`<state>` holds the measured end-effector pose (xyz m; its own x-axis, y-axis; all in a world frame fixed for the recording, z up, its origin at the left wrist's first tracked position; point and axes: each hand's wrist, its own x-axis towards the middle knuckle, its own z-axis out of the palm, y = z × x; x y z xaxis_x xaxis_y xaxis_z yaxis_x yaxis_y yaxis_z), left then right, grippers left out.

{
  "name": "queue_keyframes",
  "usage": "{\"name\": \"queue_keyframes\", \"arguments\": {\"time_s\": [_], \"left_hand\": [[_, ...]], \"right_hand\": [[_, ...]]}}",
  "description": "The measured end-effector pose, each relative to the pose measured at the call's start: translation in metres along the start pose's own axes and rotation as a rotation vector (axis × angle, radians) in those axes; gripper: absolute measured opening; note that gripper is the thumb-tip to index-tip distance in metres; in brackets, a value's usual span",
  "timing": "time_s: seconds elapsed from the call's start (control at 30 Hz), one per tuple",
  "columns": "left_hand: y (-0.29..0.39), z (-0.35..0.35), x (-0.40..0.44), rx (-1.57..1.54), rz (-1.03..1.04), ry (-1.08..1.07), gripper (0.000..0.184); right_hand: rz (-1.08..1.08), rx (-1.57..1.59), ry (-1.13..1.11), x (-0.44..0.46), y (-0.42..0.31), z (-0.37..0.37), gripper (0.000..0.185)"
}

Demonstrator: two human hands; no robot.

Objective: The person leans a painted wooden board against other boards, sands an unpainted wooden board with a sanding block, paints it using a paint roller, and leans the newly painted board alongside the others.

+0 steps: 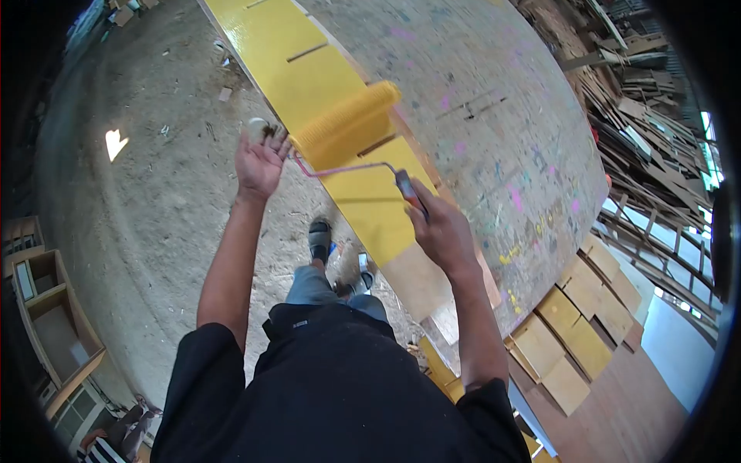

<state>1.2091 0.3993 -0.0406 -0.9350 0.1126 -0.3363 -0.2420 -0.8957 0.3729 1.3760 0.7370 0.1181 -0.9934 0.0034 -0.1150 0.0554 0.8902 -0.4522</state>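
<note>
My right hand grips the dark handle of a paint roller. The roller's yellow sleeve lies across a long board, coated in wet-looking yellow paint over most of its length. Several narrow slots cross this board, and its end nearest me is bare wood. To the left of the board's edge, my left hand is open, palm up, fingers spread near the sleeve's left end. Just beyond those fingertips shows a small white and dark thing; I cannot tell what it is.
The board lies along the left edge of a large paint-spotted table. Yellow and bare wood panels lie at the lower right. Scrap wood is piled at the far right. A wooden cabinet frame stands at the left on the dusty floor.
</note>
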Motion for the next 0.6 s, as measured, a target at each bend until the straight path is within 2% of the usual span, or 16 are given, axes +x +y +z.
{"name": "queue_keyframes", "arguments": {"time_s": [0.1,0.3,0.53,0.6], "left_hand": [[-0.001,0.012,-0.003,0.016,0.01,0.025,0.088],[-0.007,0.005,0.004,0.079,0.049,-0.027,0.113],[-0.009,0.004,0.011,0.155,0.091,0.018,0.122],[-0.008,0.009,0.009,0.145,0.087,0.028,0.122]], "right_hand": [[0.022,0.012,-0.012,-0.019,0.006,-0.004,0.053],[0.109,0.002,-0.02,-0.182,0.061,-0.037,0.054],[0.354,0.084,-0.071,-0.346,0.1,-0.089,0.058],[0.352,0.08,-0.038,-0.379,0.104,-0.105,0.058]]}}
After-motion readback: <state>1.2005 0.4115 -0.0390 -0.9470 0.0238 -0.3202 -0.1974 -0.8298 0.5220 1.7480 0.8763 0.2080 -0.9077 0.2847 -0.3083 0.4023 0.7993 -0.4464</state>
